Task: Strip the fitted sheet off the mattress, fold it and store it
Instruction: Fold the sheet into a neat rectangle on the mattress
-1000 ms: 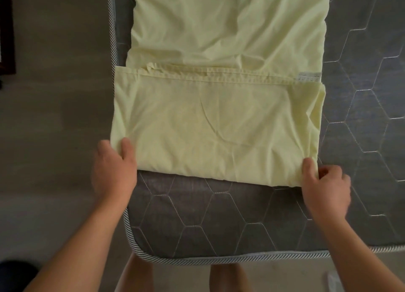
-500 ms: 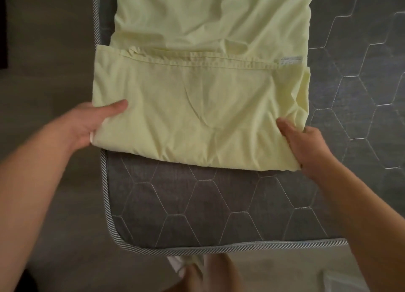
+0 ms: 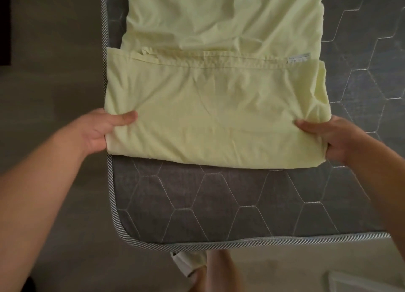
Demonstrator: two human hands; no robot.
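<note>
Fitted sheet [image 3: 219, 116], long axis fwd; L hand [image 3: 103, 129], R hand [image 3: 328, 138] fingers prob. round it.

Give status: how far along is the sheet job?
Done: the sheet is off, lying partly folded on the bare mattress. In hand: left hand and right hand grip the near fold's side edges. Remaining: more folds, since the far length lies flat, then storing.
</note>
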